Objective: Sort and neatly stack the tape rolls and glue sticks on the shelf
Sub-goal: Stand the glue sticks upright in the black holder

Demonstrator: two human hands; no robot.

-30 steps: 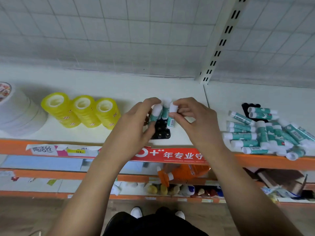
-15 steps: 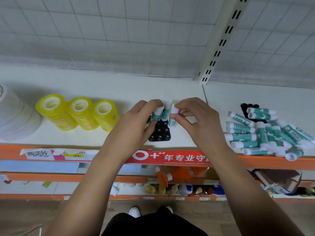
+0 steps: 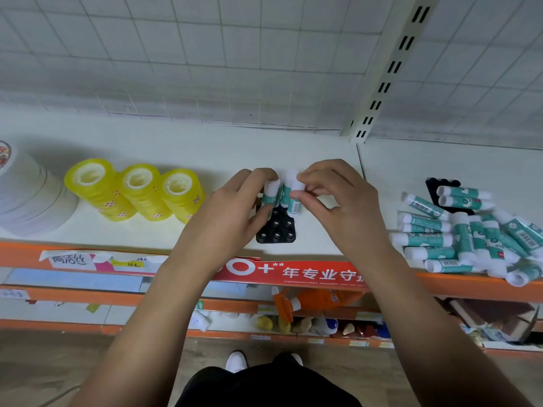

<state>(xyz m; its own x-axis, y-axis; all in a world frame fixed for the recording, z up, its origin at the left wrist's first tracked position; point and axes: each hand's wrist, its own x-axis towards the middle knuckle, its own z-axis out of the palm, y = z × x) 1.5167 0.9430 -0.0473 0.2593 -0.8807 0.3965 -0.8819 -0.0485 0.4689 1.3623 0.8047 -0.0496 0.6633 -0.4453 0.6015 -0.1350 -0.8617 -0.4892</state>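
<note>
Hands meet at the centre of the frame, forearms rising from the lower edge. The left hand (image 3: 232,207) curls its fingers round the leftmost of three upright glue sticks (image 3: 271,192), thumb below, its grip clamped on that stick. The right hand (image 3: 338,201) pinches the rightmost stick's white cap between thumb and forefinger, its grip closed on it. Which hand touches the middle stick I cannot tell. All three stand at the far end of a black tray (image 3: 276,230) with round sockets.

From the left edge: one stack of white tape (image 3: 29,201), then three columns of yellow tape rolls (image 3: 138,192) side by side and touching. At the right, a second black tray (image 3: 435,186) carries two lying sticks, and a loose pile of glue sticks (image 3: 470,239) holds well over a dozen, overlapping too much for an exact count.

Everything rests on a white shelf (image 3: 176,142) with an orange front edge, paper price labels (image 3: 97,259) and a red strip (image 3: 308,273) with white characters. Behind are a white wire grid (image 3: 205,54) and a slotted post (image 3: 390,69) at upper right. Lower shelves hold an orange bottle (image 3: 323,298); white shoes (image 3: 236,361) show at bottom centre.
</note>
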